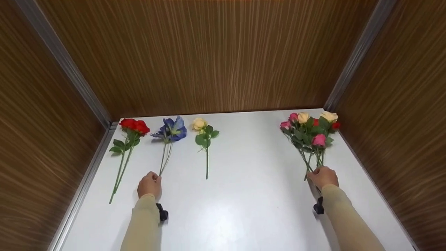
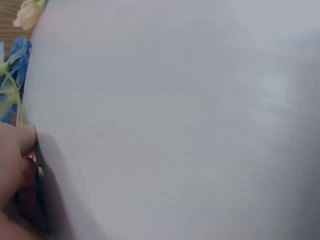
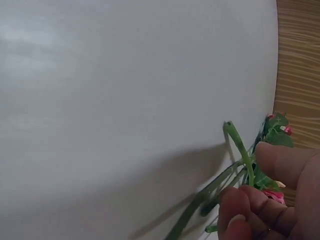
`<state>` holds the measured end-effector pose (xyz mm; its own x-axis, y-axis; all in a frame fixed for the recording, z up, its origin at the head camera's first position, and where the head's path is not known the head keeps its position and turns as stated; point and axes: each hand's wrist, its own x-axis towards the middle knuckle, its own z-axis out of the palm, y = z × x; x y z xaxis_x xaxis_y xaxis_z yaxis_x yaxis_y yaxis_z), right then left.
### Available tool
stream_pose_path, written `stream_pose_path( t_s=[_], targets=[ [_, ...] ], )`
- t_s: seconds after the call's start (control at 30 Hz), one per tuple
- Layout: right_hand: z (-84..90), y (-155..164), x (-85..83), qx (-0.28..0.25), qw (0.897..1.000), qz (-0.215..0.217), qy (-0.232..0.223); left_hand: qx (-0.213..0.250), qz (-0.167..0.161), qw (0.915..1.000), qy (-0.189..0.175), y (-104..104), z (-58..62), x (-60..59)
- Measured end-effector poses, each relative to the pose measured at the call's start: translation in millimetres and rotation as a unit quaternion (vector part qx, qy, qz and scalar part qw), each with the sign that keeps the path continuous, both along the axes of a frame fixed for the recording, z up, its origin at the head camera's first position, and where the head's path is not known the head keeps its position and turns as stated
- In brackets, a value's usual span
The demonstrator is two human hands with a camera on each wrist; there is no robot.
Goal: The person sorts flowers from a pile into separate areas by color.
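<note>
The blue flowers (image 1: pixel 172 130), over the worktop (image 1: pixel 244 167), sit just beyond the left hand (image 1: pixel 150 185), which pinches their stems (image 1: pixel 163 158); the mixed roses (image 1: pixel 309 131) fan out beyond the right hand (image 1: pixel 324 177), which pinches stems too (a few ends poke free). Gripping stems seems the step in hand; the next move likely calls for a steady hold.

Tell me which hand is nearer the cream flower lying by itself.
Left. The left hand holds the blue flowers, to the left of the cream flower; the right hand is farther away, to its right, holding the mixed bouquet.
</note>
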<state>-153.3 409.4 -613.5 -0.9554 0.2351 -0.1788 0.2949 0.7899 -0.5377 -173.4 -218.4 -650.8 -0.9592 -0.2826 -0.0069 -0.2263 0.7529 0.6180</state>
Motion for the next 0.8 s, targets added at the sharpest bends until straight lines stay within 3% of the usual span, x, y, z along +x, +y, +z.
stream_pose_path(
  t_s=[0.33, 0.8],
  targets=[
    [-6.8, -0.9, -4.1, -0.004, 0.999, -0.009, -0.031, 0.025, -0.016, 0.9989, -0.035, 3.1, 13.4, -10.4],
    [-12.5, -12.5, -24.0, 0.020, 1.000, -0.002, -0.021, 0.054, 0.012, 0.9973, -0.047, -5.1, 6.1, -0.9]
  ],
)
